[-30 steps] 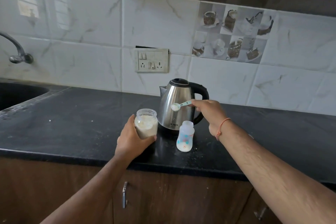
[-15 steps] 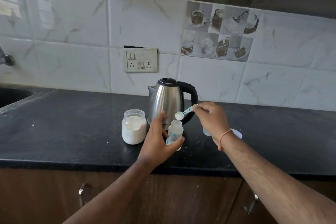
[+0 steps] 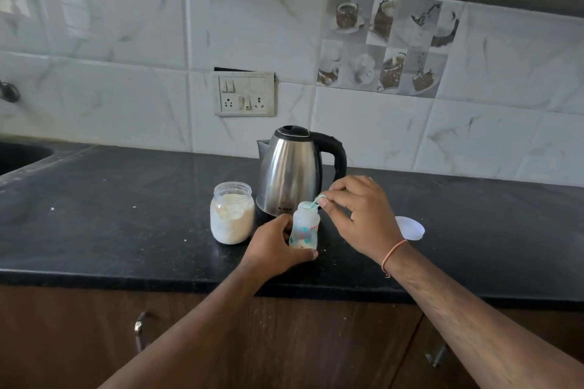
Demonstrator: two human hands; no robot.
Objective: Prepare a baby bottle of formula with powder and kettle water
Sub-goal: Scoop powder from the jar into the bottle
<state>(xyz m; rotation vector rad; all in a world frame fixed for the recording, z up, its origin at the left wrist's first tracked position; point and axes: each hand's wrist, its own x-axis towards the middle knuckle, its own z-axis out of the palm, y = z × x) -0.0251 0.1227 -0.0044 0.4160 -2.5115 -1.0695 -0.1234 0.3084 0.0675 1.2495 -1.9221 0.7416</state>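
Note:
A small translucent baby bottle [image 3: 305,226] with coloured prints stands open on the black counter [image 3: 126,215]. My left hand [image 3: 276,246] is wrapped around its lower part. My right hand [image 3: 360,215] pinches the handle of a pale teal scoop [image 3: 314,201], whose bowl is tipped into the bottle's mouth. To the left, an open glass jar [image 3: 232,213] stands about two-thirds full of cream powder. A steel kettle [image 3: 292,170] with a black lid and handle stands just behind the bottle.
A white round lid [image 3: 410,227] lies on the counter right of my right hand. A switch and socket plate [image 3: 245,94] is on the tiled wall. A dark sink [image 3: 19,156] is at the far left. Wooden cabinet doors sit below the counter edge.
My left hand let go of the powder jar and took hold of the bottle. My right hand brought the loaded scoop down from in front of the kettle into the bottle's mouth.

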